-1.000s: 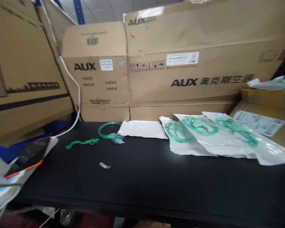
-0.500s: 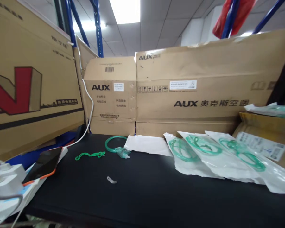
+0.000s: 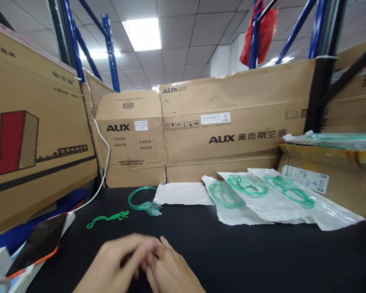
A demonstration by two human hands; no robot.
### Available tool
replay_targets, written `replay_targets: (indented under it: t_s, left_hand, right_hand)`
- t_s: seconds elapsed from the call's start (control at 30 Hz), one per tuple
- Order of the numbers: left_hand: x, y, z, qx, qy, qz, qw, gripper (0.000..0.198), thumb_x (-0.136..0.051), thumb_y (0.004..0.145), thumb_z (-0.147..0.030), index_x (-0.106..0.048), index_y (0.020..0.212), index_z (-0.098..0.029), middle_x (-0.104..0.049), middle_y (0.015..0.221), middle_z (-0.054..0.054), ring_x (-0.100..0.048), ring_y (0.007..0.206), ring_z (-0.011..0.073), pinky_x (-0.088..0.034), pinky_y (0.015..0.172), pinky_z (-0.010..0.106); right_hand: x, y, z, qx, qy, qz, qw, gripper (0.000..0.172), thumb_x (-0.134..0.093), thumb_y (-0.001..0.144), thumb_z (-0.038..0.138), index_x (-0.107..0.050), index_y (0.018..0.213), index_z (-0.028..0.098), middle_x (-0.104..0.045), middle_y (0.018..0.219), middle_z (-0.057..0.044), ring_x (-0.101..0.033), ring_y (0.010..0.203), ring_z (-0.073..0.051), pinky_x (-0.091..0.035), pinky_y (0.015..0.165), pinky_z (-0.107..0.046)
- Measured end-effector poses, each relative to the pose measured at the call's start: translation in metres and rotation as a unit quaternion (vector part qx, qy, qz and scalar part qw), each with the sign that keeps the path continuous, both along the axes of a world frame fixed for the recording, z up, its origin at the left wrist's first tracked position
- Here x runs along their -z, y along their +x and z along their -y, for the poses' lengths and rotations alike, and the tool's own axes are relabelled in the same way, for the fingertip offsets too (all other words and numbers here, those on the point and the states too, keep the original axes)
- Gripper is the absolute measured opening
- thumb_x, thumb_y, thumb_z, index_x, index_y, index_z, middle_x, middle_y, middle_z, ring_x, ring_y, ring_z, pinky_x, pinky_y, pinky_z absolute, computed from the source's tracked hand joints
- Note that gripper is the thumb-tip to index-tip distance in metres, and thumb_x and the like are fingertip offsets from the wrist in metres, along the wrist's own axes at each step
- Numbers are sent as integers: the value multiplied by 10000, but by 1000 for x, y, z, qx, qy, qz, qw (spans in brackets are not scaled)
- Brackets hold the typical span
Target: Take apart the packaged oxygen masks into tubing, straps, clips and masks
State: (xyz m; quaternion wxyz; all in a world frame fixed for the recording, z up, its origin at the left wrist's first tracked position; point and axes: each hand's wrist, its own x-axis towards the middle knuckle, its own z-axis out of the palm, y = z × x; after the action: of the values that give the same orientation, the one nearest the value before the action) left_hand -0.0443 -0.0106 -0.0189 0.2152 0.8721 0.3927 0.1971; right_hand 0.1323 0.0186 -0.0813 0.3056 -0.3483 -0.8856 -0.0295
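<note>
Head view: the left hand (image 3: 116, 260) and right hand (image 3: 172, 268) meet low over the black table (image 3: 262, 256), fingers bent and touching. Blur and overlap hide the fingertips; whether they pinch anything cannot be told. Nearest beyond them lie a thin, knotted green strap (image 3: 108, 218) and a green tube (image 3: 132, 201), its smooth ring ending in a clear, pale-tipped piece. A flat white packet (image 3: 183, 194) sits just right of the tube. Further right, three pouches (image 3: 256, 205) overlap, glossy film over coiled green tubing. Corrugated cartons (image 3: 225, 156) close off the back; a creased box (image 3: 344, 183) bounds the right. At left, an orange-edged phone (image 3: 41, 240) and a white cable (image 3: 105, 162) occupy the margin.
</note>
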Motion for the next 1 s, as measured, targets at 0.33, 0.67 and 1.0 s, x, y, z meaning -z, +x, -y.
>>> replay_targets:
  t_s: [0.33,0.67,1.0]
  left_hand:
    - [-17,20,-107,-221,64,-124,965,661,-561,928,-498,-512,1518,-204,-496,1575,137,-444,1467,361,-368,1183,523]
    - [7,42,-51,-170,77,-54,981,473,-462,1027,-463,-610,1424,-253,-603,1494,60,-550,1384,285,-401,1179,473]
    - [-2,66,-29,-75,109,11,991,248,-543,1015,-354,-710,1192,-309,-718,1277,19,-693,1166,228,-565,997,348]
  right_hand:
    - [-8,49,24,43,-81,32,995,381,-564,1031,330,-698,1347,165,-614,1470,-150,-564,1374,-326,-420,1161,-464]
    - [-32,85,32,92,30,-37,995,557,-534,942,39,-569,1480,179,-437,1608,-195,-448,1457,-357,-444,1150,-515]
    - [-11,110,28,182,55,-56,980,440,-574,1007,212,-603,1445,230,-639,1459,-114,-638,1309,-295,-562,1065,-432]
